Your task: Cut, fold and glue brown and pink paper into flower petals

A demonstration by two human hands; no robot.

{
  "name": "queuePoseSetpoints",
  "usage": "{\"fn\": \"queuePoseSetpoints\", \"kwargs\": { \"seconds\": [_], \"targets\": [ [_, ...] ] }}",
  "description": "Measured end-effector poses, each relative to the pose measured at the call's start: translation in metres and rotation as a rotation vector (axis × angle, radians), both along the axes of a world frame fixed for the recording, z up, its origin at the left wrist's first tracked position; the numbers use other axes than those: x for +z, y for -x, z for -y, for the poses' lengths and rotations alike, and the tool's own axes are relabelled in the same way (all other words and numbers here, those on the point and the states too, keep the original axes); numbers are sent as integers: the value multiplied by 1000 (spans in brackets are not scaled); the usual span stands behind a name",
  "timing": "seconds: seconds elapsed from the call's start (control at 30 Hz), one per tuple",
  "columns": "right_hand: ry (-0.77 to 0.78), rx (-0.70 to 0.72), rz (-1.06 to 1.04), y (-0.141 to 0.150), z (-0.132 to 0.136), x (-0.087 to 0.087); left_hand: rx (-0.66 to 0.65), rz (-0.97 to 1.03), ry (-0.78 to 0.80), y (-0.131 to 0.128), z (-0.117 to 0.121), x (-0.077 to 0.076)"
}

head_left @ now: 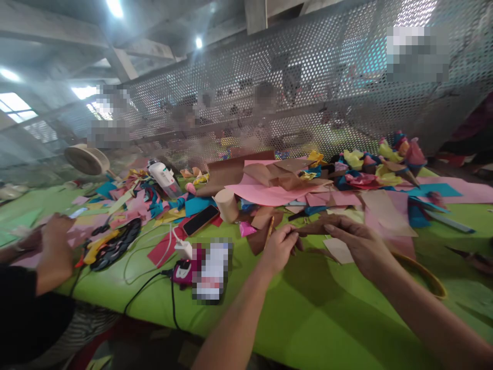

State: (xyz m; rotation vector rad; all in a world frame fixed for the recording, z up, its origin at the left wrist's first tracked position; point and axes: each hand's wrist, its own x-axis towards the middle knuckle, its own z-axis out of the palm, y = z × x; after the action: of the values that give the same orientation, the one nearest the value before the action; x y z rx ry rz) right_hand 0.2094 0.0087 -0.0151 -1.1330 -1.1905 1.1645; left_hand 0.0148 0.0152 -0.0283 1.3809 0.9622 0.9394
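Paper point(313, 227) looks light and bendy, best held at its ends, where left hand point(280, 247) and right hand point(356, 240) pinch it.

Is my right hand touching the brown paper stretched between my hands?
Touching. The head view shows the right hand at one end of the brown paper, its thumb lying over the paper with no gap.

1. A round fan point(88, 159) stands at the far left.
2. A white bottle point(164, 176) leans among clutter.
3. A dark-screened phone point(201, 220) lies on the green surface point(308, 324).
4. Nearer, a white charger point(184, 250) sits in a magenta power strip point(183, 273), beside a blurred-out phone point(212, 271).
5. A perforated metal partition point(308, 110) rises behind, below lit ceiling lamps point(198, 42).
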Motion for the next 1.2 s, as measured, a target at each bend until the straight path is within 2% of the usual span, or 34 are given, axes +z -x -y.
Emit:
{"fn": "queuePoseSetpoints", "kwargs": {
  "seconds": [0.17, 0.43, 0.63, 0.93, 1.07, 1.2],
  "targets": [
    [-63, -29, 12, 2, 1, -2, 29, 85, 143, -1, -1, 4],
    [-101, -17, 95, -4, -1, -3, 2, 148, 199, 1, 0, 6],
    [-84, 10, 38, -3, -1, -4, -4, 231, 292, 2, 3, 4],
    [-73, -17, 21, -1, 0, 0, -13, 152, 270, 1, 2, 2],
    [-76, 14, 35, -1, 1, 0, -31, 94, 165, -1, 2, 2],
    [-74, -19, 37, -1, 1, 1, -21, -26, 64, -2, 3, 5]
  ]
}}
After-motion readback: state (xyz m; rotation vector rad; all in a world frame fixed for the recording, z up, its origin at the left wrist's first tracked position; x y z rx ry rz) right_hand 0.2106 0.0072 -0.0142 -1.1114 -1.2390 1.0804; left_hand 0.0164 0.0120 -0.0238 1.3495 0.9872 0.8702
